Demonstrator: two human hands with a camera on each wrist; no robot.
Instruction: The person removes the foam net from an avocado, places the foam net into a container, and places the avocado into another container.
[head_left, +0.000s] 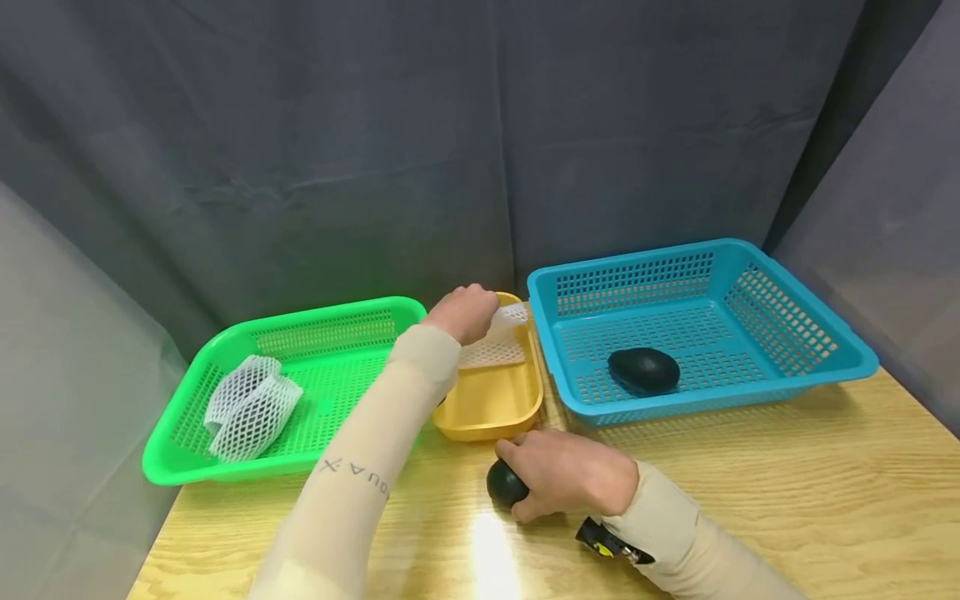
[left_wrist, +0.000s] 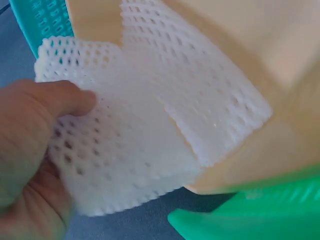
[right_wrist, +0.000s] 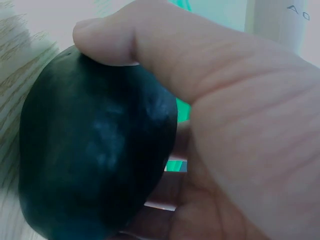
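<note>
My left hand (head_left: 463, 313) pinches a white foam net sleeve (left_wrist: 110, 130) between thumb and fingers, over the back of the small yellow basket (head_left: 491, 400). A second white foam net (left_wrist: 200, 90) lies in that basket, partly behind the held one. On the table in front of the basket, my right hand (head_left: 566, 473) grips a dark, glossy avocado (right_wrist: 95, 145). Its thumb lies across one end of the fruit, and the fingers curl round the far side.
To the left stands a green basket (head_left: 330, 452) with white foam nets (head_left: 255, 408) in it. A blue basket (head_left: 750, 393) at the right holds another dark avocado (head_left: 643, 371). Dark grey cloth (head_left: 360, 150) hangs behind the wooden table (head_left: 817, 492).
</note>
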